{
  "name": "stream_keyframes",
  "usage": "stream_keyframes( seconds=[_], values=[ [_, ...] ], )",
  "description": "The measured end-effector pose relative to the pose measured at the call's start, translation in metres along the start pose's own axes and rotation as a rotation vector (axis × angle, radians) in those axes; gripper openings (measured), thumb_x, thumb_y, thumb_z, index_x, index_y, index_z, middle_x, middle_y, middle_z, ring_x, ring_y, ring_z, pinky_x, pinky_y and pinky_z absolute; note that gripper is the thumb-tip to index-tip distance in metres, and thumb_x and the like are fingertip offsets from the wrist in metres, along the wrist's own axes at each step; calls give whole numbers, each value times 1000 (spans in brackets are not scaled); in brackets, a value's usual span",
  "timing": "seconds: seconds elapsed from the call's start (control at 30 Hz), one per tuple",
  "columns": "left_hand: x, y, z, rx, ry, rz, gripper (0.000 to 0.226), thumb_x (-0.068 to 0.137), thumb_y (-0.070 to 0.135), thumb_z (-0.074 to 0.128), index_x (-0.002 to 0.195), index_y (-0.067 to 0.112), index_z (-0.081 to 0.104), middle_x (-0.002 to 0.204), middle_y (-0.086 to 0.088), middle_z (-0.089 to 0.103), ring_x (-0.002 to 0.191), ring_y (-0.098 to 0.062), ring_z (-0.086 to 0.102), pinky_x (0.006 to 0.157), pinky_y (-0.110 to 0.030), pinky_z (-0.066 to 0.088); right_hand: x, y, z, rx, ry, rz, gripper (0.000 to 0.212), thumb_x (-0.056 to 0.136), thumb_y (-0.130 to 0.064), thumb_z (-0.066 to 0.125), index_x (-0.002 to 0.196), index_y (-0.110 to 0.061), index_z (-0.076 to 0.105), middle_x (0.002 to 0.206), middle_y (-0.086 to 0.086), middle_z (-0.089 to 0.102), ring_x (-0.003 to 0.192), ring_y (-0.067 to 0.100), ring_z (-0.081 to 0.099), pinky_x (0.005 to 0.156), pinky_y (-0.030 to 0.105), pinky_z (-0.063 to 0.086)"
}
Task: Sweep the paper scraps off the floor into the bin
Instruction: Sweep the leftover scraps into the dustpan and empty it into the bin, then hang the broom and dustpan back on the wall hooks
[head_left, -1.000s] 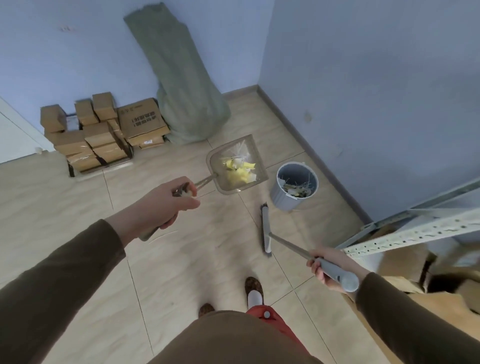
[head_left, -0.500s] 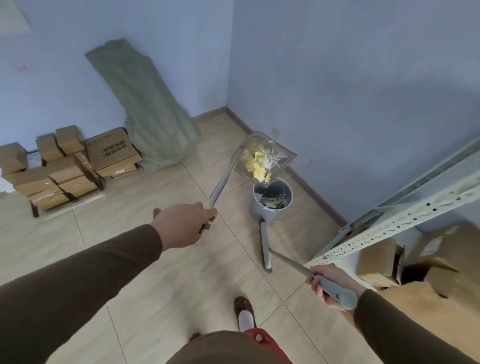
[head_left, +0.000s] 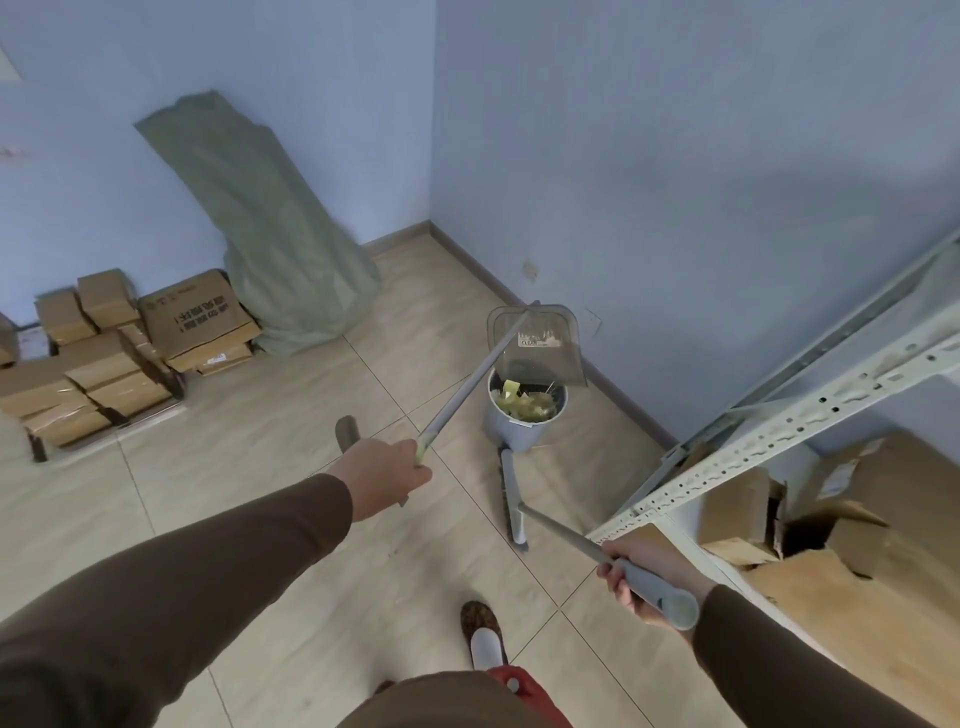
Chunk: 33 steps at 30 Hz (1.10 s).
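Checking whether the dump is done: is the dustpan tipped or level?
Tipped: the dustpan hangs steeply over the bin, yellow scraps inside the bin.

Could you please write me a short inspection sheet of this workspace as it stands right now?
Surface: beige tiled floor; no loose scraps seen on it.
Job's things: clear dustpan tipped above the grey bin; yellow paper scraps lie in the bin; broom head rests on the floor beside the bin.
Clutter: cardboard boxes and a green sack by the wall.
Grippers: left hand grips the dustpan handle; right hand grips the broom handle.
Cables: nothing seen.
Surroundings: blue walls; metal shelving on the right, with torn cartons beneath.
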<state>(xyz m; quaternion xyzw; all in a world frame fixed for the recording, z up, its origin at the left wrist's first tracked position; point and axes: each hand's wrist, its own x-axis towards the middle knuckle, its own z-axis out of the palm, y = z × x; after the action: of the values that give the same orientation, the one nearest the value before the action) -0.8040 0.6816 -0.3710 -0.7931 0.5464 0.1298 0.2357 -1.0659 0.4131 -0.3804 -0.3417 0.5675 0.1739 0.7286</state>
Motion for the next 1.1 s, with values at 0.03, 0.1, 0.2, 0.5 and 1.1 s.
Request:
stream_keyframes(
  seconds=[0.03, 0.1, 0.2, 0.5, 1.1],
  values=[
    [0, -2, 1, -1, 10, -4, 44, 88, 1, 54, 128, 16, 43, 115, -14, 47, 45, -19, 34, 41, -31, 25, -2, 1, 1, 32, -13, 3, 9, 101, -13, 48, 102, -4, 48, 66, 15, 56, 36, 18, 56, 33, 27, 51],
    [0, -5, 2, -2, 22, -15, 45, 88, 1, 55, 128, 16, 42, 114, -15, 47, 46, -20, 38, 41, -32, 31, -2, 3, 4, -9, -11, -9, 12, 101, -14, 47, 100, -2, 49, 67, 14, 56, 36, 17, 56, 34, 25, 51],
    [-3, -12, -1, -12, 50, -26, 42, 89, 4, 56, 126, 17, 43, 114, -14, 47, 53, -24, 52, 49, -35, 47, -2, 2, 15, -92, -9, -3, 15, 101, -15, 48, 94, -2, 51, 64, 12, 56, 36, 15, 55, 34, 23, 50],
    [-34, -59, -25, -93, 108, -169, 45, 90, 9, 51, 128, 29, 40, 107, -1, 46, 50, -11, 41, 43, -29, 36, -15, -20, 45, -62, -85, -24, 15, 99, -15, 53, 101, -1, 54, 69, 16, 59, 40, 17, 59, 39, 26, 55],
    [53, -309, -192, -315, 233, -271, 26, 87, 23, 57, 111, 31, 63, 99, 9, 61, 89, -16, 54, 74, -25, 38, -5, -284, 214, 156, -406, -297, 28, 103, -31, 52, 101, -3, 52, 81, 18, 56, 49, 20, 64, 37, 24, 53]
  ],
)
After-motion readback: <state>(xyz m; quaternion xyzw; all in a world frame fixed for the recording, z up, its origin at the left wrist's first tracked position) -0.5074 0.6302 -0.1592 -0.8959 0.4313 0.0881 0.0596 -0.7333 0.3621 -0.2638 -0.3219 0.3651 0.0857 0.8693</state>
